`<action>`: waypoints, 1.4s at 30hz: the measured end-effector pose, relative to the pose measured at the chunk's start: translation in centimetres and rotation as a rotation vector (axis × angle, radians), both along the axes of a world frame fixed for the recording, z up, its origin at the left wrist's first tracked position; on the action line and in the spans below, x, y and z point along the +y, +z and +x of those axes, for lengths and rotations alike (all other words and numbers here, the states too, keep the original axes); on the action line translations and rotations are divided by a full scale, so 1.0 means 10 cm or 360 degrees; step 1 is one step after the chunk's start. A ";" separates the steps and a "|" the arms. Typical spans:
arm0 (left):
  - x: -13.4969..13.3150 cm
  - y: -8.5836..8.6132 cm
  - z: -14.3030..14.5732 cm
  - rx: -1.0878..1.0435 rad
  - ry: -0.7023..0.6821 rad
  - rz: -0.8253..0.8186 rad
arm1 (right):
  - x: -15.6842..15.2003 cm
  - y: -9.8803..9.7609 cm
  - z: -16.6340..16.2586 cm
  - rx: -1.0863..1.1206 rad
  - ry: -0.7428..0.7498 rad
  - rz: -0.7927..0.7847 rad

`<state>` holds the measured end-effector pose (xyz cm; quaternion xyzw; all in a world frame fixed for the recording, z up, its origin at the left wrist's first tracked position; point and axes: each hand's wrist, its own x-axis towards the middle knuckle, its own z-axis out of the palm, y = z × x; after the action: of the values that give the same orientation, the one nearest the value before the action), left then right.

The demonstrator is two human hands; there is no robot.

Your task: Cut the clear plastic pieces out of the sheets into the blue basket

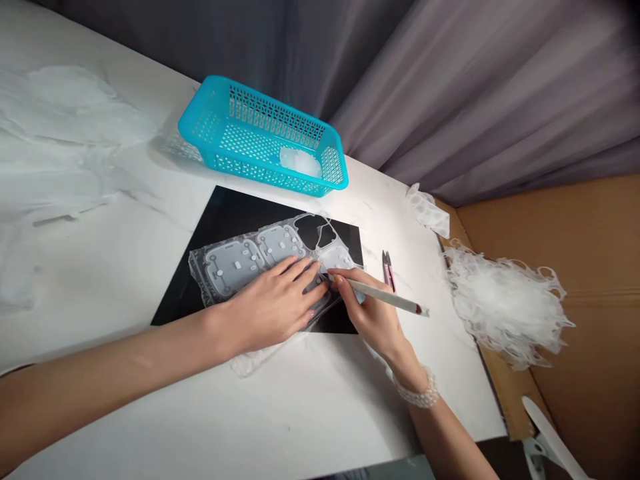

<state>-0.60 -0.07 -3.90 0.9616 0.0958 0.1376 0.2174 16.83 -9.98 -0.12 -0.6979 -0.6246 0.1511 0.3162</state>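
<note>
A translucent moulded silicone sheet (240,261) with raised pads and cut-out holes lies on a black mat (231,213). My left hand (273,307) rests flat on the sheet's right part, fingers stretched out and pressing it down. My right hand (373,313) pinches a thin white pen-like tool (385,297), its tip touching the sheet just beside my left fingertips. A beaded bracelet (417,393) sits on my right wrist.
A turquoise plastic basket (260,137) with a clear piece inside stands behind the mat. Small purple snips (388,269) lie right of the mat. A heap of clear trimmings (505,303) sits on cardboard at right, near the table edge. Grey curtain behind.
</note>
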 end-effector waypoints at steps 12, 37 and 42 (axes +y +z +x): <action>-0.01 -0.05 -0.01 0.0021 0.0002 -0.0173 | -0.19 0.05 -0.09 -0.0301 0.0049 0.0009; -0.07 -0.23 -0.06 -0.0054 0.0027 0.0163 | -0.09 -0.10 0.46 0.0213 -0.0309 0.0276; -0.07 -0.19 -0.07 -0.0051 0.0029 0.0025 | -0.43 0.10 1.44 0.0978 -0.1076 0.0498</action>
<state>-1.26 -0.81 -5.79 0.9600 0.1001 0.1557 0.2102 31.27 -14.30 0.88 -0.7290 -0.2555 0.1434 0.6187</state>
